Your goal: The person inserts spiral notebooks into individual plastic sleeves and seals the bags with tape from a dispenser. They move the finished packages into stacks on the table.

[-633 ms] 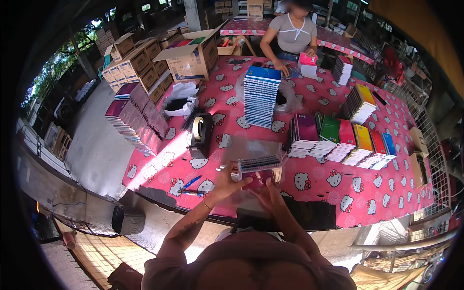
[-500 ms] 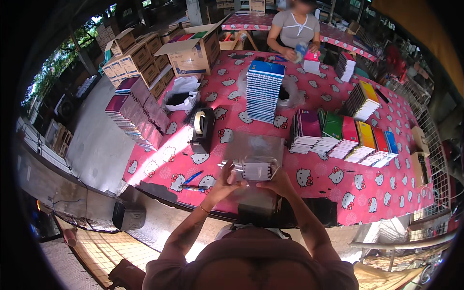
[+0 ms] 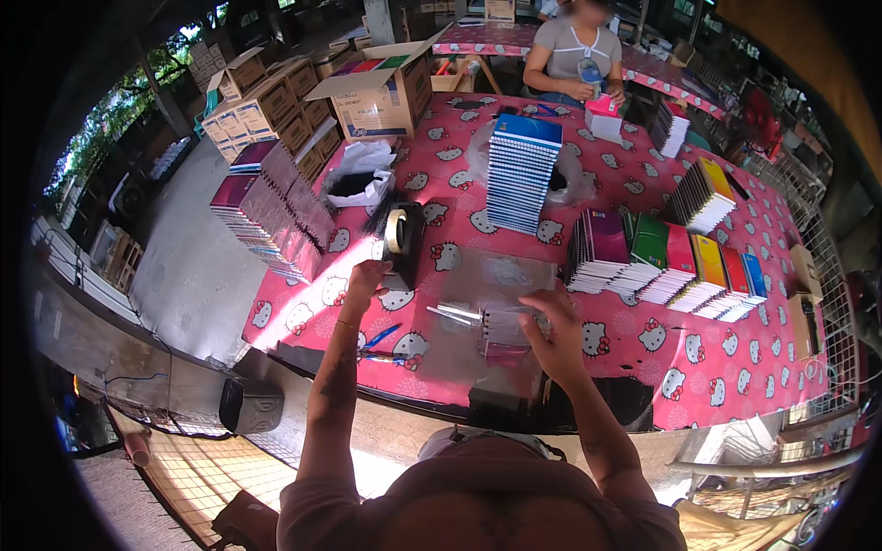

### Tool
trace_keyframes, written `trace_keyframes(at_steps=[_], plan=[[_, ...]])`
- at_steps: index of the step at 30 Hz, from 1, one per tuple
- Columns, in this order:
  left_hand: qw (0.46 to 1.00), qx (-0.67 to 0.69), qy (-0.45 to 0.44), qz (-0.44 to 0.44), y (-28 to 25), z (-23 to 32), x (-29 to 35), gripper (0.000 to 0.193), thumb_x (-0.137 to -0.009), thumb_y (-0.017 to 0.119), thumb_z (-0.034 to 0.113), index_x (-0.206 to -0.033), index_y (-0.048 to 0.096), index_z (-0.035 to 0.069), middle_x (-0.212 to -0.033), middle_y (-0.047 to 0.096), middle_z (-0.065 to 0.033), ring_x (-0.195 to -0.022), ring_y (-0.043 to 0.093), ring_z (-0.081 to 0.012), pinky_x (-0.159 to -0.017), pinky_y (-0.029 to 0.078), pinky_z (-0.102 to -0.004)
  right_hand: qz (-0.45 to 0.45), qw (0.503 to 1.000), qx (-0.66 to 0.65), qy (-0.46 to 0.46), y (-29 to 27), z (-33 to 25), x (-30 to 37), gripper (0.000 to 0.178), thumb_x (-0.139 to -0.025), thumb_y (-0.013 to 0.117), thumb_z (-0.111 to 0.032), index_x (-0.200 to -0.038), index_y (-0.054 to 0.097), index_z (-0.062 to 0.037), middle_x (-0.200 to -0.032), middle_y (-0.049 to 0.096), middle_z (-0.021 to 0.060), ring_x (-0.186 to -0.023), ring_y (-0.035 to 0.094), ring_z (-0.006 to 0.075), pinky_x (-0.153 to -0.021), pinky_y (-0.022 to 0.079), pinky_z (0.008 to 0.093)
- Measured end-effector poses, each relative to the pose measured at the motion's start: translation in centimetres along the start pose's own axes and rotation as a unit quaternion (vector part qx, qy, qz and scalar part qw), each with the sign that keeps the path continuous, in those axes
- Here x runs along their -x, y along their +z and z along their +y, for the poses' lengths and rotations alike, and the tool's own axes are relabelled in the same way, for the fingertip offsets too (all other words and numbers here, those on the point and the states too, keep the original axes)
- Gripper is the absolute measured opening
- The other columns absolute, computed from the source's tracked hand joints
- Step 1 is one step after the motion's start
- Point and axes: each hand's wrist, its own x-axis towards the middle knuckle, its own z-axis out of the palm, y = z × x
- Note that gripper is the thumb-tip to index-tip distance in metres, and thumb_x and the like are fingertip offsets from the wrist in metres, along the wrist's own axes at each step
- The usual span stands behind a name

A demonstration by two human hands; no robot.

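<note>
My left hand point(image 3: 367, 279) is at the near end of a black tape dispenser point(image 3: 407, 250) with a roll of tape on it. Its fingers are drawn together there; whatever lies between them is too small to make out. My right hand point(image 3: 557, 336) is at the right side of a small stack of spiral notebooks point(image 3: 503, 331) in clear plastic, thumb and fingers apart. Loose shiny plastic point(image 3: 455, 315) sticks out from the left of this stack. Beneath it lies a flat greyish sheet point(image 3: 469, 275).
Tall blue notebooks point(image 3: 524, 174) stand beyond. Coloured notebook rows point(image 3: 643, 253) are on the right, wrapped notebooks point(image 3: 266, 216) on the left. Pens point(image 3: 381, 337) lie near the front edge. A carton point(image 3: 377, 101) stands far left; across the table a person point(image 3: 577, 60) handles pink notebooks.
My left hand has left the wrapped notebooks and reached left and forward to the tape dispenser. My right hand has lifted and its fingers have spread. The stack has tilted, showing a pink cover.
</note>
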Motion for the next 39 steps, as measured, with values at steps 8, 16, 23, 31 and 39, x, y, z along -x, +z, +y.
trace_keyframes(at_steps=[8, 16, 23, 31, 39], plan=[[0.951, 0.306, -0.003, -0.036, 2.5, -2.9, 3.0, 0.007, -0.086, 0.071, 0.010, -0.091, 0.070, 0.013, -0.081, 0.069, 0.0010, -0.068, 0.064, -0.0101, -0.053, 0.040, -0.0224, -0.163, 0.957, 0.239, 0.007, 1.9, -2.0, 0.4, 0.035, -0.082, 0.075, -0.029, -0.111, 0.068, -0.0102, -0.094, 0.070, 0.0090, -0.087, 0.067, 0.0297, -0.084, 0.048, 0.0435], [0.828, -0.432, 0.322, 0.153, 1.8, 1.4, 4.2, 0.016, -0.086, 0.062, 0.013, -0.093, 0.073, 0.003, -0.071, 0.071, -0.0145, -0.068, 0.072, -0.0295, -0.063, 0.057, -0.0411, -0.169, 0.949, 0.266, 0.028, 2.9, -3.3, 0.3, 0.035, -0.082, 0.074, -0.034, -0.108, 0.068, -0.0113, -0.082, 0.070, 0.0069, -0.076, 0.068, 0.0271, -0.082, 0.048, 0.0437], [0.840, -0.068, 0.344, -0.414, 10.7, 4.4, 10.2, 0.021, -0.090, 0.068, 0.001, -0.110, 0.071, 0.005, -0.104, 0.066, -0.0042, -0.099, 0.062, -0.0163, -0.087, 0.050, -0.0307, -0.170, 0.957, 0.236, 0.009, 3.8, -2.9, 0.0, 0.038, -0.084, 0.074, -0.037, -0.113, 0.070, -0.0147, -0.080, 0.070, 0.0062, -0.070, 0.066, 0.0275, -0.078, 0.046, 0.0433], [0.759, -0.162, 0.500, -0.384, 10.2, 7.0, 9.2, 0.017, -0.083, 0.077, 0.014, -0.099, 0.077, 0.017, -0.128, 0.057, -0.0098, -0.124, 0.049, -0.0278, -0.105, 0.037, -0.0433, -0.035, 0.974, 0.200, 0.099, -3.1, -1.8, 1.3, 0.053, -0.069, 0.085, -0.040, -0.111, 0.067, -0.0142, -0.111, 0.058, 0.0087, -0.100, 0.061, 0.0292, -0.087, 0.045, 0.0467], [0.684, -0.241, 0.600, -0.340, 16.0, 6.4, 10.1, 0.018, -0.079, 0.078, 0.017, -0.097, 0.078, 0.022, -0.151, 0.041, -0.0117, -0.139, 0.034, -0.0368, -0.113, 0.029, -0.0489, -0.168, 0.979, 0.109, -0.046, 0.2, 5.2, 6.4, 0.060, -0.069, 0.085, -0.031, -0.124, 0.065, -0.0167, -0.137, 0.049, 0.0137, -0.133, 0.045, 0.0331, -0.110, 0.035, 0.0525]])
